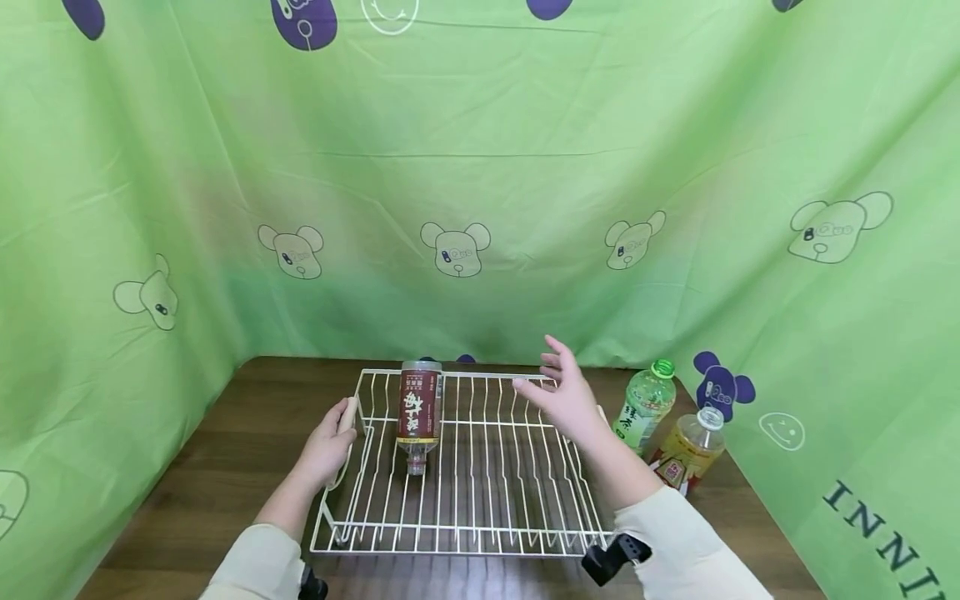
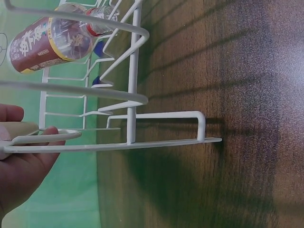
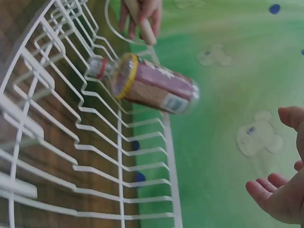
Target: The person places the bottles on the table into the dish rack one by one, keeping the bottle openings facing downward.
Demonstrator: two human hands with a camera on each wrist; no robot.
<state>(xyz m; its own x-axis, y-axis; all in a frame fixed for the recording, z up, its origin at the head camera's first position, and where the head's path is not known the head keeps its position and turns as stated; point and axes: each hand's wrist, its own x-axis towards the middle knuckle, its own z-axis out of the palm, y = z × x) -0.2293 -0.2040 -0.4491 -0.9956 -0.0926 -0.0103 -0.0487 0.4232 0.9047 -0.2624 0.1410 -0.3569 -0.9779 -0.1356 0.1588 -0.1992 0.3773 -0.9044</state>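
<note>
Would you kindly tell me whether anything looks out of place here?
Yes: the maroon-labelled bottle sits neck down in the white rack, which looks odd because the green bottle and yellow-labelled bottle stand upright beside the rack.

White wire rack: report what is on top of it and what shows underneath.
A maroon-labelled plastic bottle rests neck-down on the white wire rack. The wood-grain table shows underneath, between the wires. In the head view, the bottle hides the wires and tabletop directly behind it.
</note>
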